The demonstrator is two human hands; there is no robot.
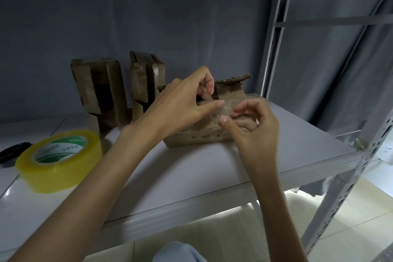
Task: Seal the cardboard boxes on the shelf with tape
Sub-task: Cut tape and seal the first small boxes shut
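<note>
Right now both hands are working over a low cardboard box [204, 132] lying flat on the grey shelf [265, 155], its far flap standing up: the left hand [182, 102] is pinching a clear strip of tape [221, 108] between thumb and curled fingers, and the right hand [253, 127] is pinching the strip's other end between thumb and forefinger just above the box top. Behind, two taller boxes [100, 91] are standing upright near the back wall, and a yellow tape roll [59, 161] is lying at the left beside a dark object too dim to identify.
</note>
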